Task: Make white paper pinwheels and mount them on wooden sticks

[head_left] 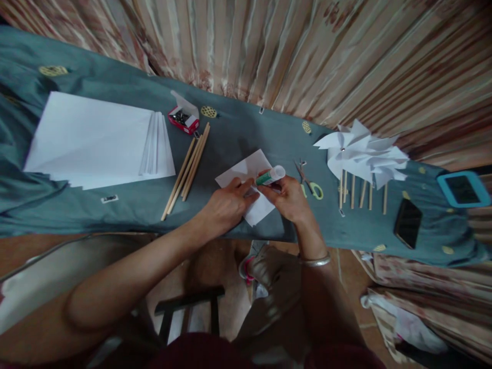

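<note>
A white square of paper (255, 207) lies tilted on the cloth, with part of it bent over near the middle. My left hand (226, 207) presses its fingers onto this paper, the fingertips close together at the centre. A green and white glue stick (272, 175) is gripped in my right hand (290, 197), its lower end angled down at the paper's middle. That end is hidden by fingers, so I cannot tell whether it touches the sheet. Just right of my right hand rest scissors (309, 184) with light green handles.
On the left are stacked white sheets (96, 138), an open red box (184, 118) of small dark items and several wooden sticks (188, 166). Paper pinwheels (361, 154) on sticks, a dark phone (408, 223) and a blue-framed device (463, 188) lie right. A curtain (246, 51) hangs behind.
</note>
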The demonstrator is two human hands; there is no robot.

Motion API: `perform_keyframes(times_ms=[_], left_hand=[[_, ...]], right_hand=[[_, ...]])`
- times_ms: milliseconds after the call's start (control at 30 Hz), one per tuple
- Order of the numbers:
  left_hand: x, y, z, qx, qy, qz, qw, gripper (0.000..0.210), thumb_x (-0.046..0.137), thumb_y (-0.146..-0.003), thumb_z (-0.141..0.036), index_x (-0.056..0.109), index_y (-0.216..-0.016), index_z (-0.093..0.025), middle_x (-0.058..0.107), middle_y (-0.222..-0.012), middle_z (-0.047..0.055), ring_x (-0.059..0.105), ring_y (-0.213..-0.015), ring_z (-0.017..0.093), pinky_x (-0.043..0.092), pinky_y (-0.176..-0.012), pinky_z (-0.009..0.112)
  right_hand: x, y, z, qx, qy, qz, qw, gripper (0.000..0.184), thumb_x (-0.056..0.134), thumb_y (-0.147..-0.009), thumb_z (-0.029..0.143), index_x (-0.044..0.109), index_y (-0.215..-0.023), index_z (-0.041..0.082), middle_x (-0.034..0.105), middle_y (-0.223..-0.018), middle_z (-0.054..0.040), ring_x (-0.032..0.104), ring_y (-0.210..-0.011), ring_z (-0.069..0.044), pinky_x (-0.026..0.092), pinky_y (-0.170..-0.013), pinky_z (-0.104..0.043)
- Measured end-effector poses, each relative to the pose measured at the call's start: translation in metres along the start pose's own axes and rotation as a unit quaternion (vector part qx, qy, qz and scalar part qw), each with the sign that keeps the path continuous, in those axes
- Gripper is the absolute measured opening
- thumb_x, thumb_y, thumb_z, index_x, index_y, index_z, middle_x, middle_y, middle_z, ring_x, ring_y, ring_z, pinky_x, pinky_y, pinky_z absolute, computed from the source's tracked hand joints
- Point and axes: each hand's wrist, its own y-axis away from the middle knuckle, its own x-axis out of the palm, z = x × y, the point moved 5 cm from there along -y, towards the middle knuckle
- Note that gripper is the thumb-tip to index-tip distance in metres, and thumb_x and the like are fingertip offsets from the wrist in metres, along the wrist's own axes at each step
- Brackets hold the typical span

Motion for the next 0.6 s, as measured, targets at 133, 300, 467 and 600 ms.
perform_keyframes(times_ms=[133,300,467,600], left_hand=[[0.0,0.0,-0.001,0.0,0.009,0.002,1.0,0.04,0.041,-0.096,-0.011,0.06,-0.131,-0.018,0.049,-0.146,0.016,0.053,-0.117,0.029,0.057,-0.085,0.039],[0.002,0.0,0.0,-0.007,-0.007,0.01,1.0,0.04,0.04,-0.097,-0.012,0.059,-0.132,-0.019,0.048,-0.146,0.016,0.052,-0.12,0.03,0.057,-0.085,0.04],[0.002,0.0,0.0,0.0,0.007,-0.014,1.0,0.039,0.042,-0.095,-0.011,0.06,-0.13,-0.018,0.047,-0.146,0.018,0.053,-0.118,0.031,0.057,-0.082,0.04],[0.002,0.0,0.0,-0.004,0.007,-0.008,1.0,0.04,0.043,-0.095,-0.011,0.059,-0.131,-0.019,0.047,-0.147,0.018,0.052,-0.119,0.032,0.056,-0.083,0.041]], right_hand=[[-0.001,0.0,0.006,-0.003,0.055,-0.009,0.998,0.022,0.066,-0.082,0.032,0.07,-0.098,0.018,0.074,-0.092,-0.0078,0.068,-0.082,-0.023,0.052,-0.08,-0.038],[0.0,0.001,0.012,-0.008,0.109,-0.028,0.994,0.018,0.065,-0.082,0.032,0.068,-0.092,0.017,0.073,-0.082,-0.0074,0.066,-0.074,-0.022,0.05,-0.072,-0.035],[0.0,0.002,0.014,-0.008,0.124,-0.042,0.991,0.016,0.066,-0.082,0.034,0.067,-0.088,0.018,0.071,-0.078,-0.0057,0.065,-0.071,-0.021,0.048,-0.068,-0.033],[0.0,0.002,0.014,-0.006,0.123,-0.04,0.992,0.017,0.065,-0.083,0.034,0.067,-0.09,0.018,0.072,-0.079,-0.0061,0.065,-0.071,-0.021,0.048,-0.068,-0.033]])
